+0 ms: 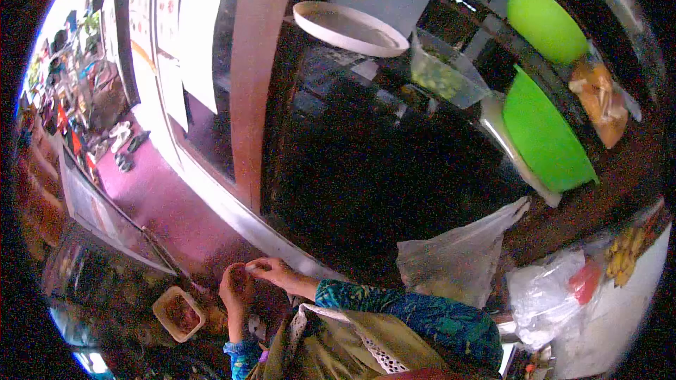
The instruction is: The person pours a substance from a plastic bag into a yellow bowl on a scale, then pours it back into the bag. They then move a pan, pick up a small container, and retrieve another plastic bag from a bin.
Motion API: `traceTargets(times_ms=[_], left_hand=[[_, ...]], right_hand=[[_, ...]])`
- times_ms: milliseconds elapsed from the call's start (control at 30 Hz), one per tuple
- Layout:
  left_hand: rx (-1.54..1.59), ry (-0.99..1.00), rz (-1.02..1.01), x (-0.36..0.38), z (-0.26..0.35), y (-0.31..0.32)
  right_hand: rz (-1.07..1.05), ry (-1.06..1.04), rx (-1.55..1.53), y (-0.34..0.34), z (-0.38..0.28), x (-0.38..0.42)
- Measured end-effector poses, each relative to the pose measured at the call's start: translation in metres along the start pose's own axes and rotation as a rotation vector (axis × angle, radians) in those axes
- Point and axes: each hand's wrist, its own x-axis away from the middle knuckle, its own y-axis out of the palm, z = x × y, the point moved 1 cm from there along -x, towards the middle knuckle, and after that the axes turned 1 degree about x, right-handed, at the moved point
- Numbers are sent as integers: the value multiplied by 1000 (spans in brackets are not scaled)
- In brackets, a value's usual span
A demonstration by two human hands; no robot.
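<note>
My left hand [235,287] is raised in front of my body with its fingers curled. My right hand [276,272] meets it from the right, fingertips pinched together close to the left fingers. Whatever they pinch, if anything, is too small and blurred to name. Both arms wear blue patterned sleeves. To the left of my hands is a pale rectangular tub [159,308] with reddish-brown contents, apart from both hands.
A white round tray [394,43], a clear container [470,91] with green pieces and a green basin [546,141] stand on the dark surface. A plastic bag [451,260] hangs nearby. Bananas [625,253] lie far right. Shoes [120,137] rest by the doorway.
</note>
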Motion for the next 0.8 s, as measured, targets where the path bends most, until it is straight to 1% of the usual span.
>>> traceTargets(times_ms=[67, 100, 167, 200, 267, 300, 367, 400, 433, 500, 533, 567, 633, 667, 700, 733, 767, 800], left_hand=[[-105, 140, 22, -1, 25, 6], [-141, 187, 15, -15, 31, -16], [84, 208, 49, 8, 7, 9], [118, 212, 43, 14, 8, 25], [-60, 267, 10, 33, 21, 30], [-51, 265, 6, 41, 13, 36], [-59, 319, -50, 43, -7, 43], [58, 175, -126, 46, 14, 47], [61, 190, -135, 44, 19, 50], [163, 89, -204, 43, 26, 56], [169, 102, -214, 43, 32, 57], [153, 106, -201, 45, 40, 57], [149, 127, -192, 47, 50, 62], [163, 109, -161, 51, 48, 65], [179, 92, -128, 53, 44, 68], [220, 72, -256, 47, 36, 68], [231, 85, -260, 47, 30, 71], [232, 101, -255, 50, 35, 71]], right_hand=[[150, -152, 170, -18, -12, -1], [202, -280, -4, 1, -31, -15], [194, 8, 18, -30, -56, 23], [213, 6, 48, -49, -67, 32], [35, 168, -107, -55, -72, 44], [43, 171, -102, -55, -70, 51], [83, 16, 75, -48, -61, 57], [138, -150, 214, -40, -65, 61], [147, -164, 218, -40, -61, 62], [261, -589, 723, -38, -61, 69], [141, -369, 696, -35, -73, 78], [134, -507, 691, -37, -64, 78], [144, -442, 841, -32, -75, 97], [115, -415, 876, -33, -73, 100], [75, -381, 898, -24, -94, 113], [48, -393, 896, -28, -91, 113], [20, -402, 890, -31, -81, 113], [24, -479, 848, -30, -78, 115]])
